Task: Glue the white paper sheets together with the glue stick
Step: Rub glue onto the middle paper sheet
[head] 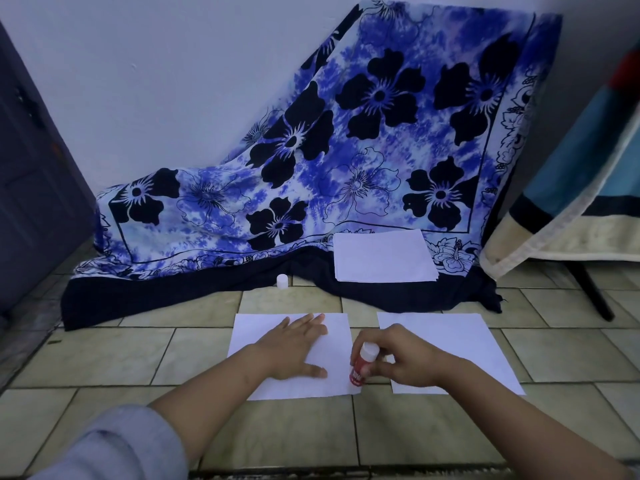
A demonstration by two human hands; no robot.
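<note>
What can go wrong here is, I think, mostly at the border of the paper. The glue stick (360,367) has its lower end on the near right corner of the left sheet (337,329), very close to the edge. A stroke that runs a little too far would put glue on the tiled floor (104,358), and the sheet could then stick to the tile. This corner is also the weak place: the holding hand presses further in, not at the corner, so a drag toward the edge may wrinkle the thin paper or lift it. The right sheet (467,341) lies just beside, with a narrow strip of floor between. The right wrist is over it, though I cannot tell if it touches; a careless slide of the forearm or a sticky finger could shift or mark it. The small white cap (282,281) stands well apart, at the dark border of the flowered cloth (346,150), so the glue may dry if the work goes slowly. The left hand (294,348) lies palm down on the middle of the left sheet, fingers straight and spread, thumb pointing toward the stick. The right hand (405,362) curls round the stick and pinches its red body, the white end up and leaning to the right. More white sheets wait in a stack (381,258) on the cloth.
</note>
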